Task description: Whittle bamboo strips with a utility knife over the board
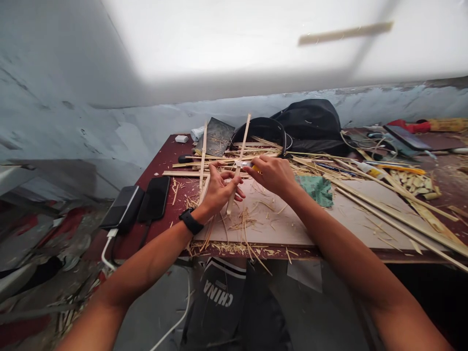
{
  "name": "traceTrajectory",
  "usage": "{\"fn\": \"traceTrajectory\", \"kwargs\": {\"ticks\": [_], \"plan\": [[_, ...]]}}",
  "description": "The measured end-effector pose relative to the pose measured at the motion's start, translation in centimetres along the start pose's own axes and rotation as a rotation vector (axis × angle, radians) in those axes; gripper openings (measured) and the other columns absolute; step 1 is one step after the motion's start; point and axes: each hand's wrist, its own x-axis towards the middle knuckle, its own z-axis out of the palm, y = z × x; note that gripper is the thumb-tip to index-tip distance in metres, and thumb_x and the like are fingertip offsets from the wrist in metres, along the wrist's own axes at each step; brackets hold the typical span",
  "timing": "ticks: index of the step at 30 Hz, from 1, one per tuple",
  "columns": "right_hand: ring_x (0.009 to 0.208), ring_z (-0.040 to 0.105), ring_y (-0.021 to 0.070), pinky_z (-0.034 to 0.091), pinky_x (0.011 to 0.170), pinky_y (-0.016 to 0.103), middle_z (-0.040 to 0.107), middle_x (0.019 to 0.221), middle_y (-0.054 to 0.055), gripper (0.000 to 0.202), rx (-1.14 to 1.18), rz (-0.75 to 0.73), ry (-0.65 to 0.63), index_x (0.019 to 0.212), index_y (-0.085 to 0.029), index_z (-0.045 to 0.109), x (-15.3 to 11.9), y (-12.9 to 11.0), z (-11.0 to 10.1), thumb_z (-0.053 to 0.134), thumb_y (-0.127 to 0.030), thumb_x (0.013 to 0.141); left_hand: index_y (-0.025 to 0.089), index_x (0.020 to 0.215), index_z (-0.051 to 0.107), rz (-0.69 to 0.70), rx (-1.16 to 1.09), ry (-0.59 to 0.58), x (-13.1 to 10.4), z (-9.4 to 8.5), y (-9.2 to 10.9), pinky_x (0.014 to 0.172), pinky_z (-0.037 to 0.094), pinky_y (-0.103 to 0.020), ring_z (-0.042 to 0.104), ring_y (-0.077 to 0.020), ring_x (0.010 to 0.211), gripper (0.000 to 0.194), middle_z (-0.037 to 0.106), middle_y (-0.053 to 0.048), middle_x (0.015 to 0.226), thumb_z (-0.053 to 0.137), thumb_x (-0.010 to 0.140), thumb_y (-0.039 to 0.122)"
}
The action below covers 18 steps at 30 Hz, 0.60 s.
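Observation:
My left hand (221, 187) is closed around a pale wooden strip (245, 134), which stands tilted upward and away over the board. My right hand (270, 173) grips a small knife (240, 164); a bit of yellow handle shows between the fingers, and its bright blade lies against the strip just above my left fingers. Most of the handle is hidden in my palm. Curled shavings (244, 222) lie on the pale board (281, 226) below my hands. Another upright-leaning strip (203, 156) is left of my left hand.
On the left of the dark red table (161, 155) lie a phone (154, 199) and a power bank (123, 207) with a white cable. Long strips (395, 214) cover the right side. Behind are a black bag (310, 124), a dark plate (216, 136) and a pile of short wooden pieces (411, 183).

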Motion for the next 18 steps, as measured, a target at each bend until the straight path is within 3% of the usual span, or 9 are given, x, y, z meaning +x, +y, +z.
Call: {"fn": "traceTrajectory", "kwargs": {"ticks": [11,16,18], "plan": [[0.079,0.065,0.0215,0.019,0.063,0.035,0.08,0.106,0.013,0.059,-0.066,0.101,-0.042,0.111,-0.019,0.077,0.1,-1.9,-0.3,0.037,-0.063,0.113,0.03,0.108,0.027,0.036,0.01,0.02,0.6,-0.2,-0.3,0.04,0.059,-0.023,0.07,-0.014,0.045,0.063,0.07,0.009,0.086,0.086,0.089,0.041],[0.072,0.063,0.0225,0.024,0.064,0.035,0.079,0.095,0.017,0.057,-0.021,0.359,0.104,0.104,-0.017,0.077,0.8,2.2,0.1,0.038,-0.057,0.113,0.029,0.109,0.028,-0.007,0.091,-0.049,-0.8,0.5,-0.3,0.034,0.052,-0.019,0.068,-0.0124,0.04,0.056,0.066,0.01,0.086,0.082,0.092,0.031],[0.075,0.064,0.024,0.027,0.065,0.035,0.078,0.094,0.017,0.057,0.006,0.377,0.196,0.102,-0.016,0.077,0.8,4.3,0.1,0.038,-0.058,0.112,0.029,0.11,0.028,0.004,0.096,-0.046,-1.0,0.6,-0.3,0.034,0.055,-0.02,0.069,-0.0133,0.041,0.055,0.067,0.009,0.088,0.081,0.093,0.031]]}}
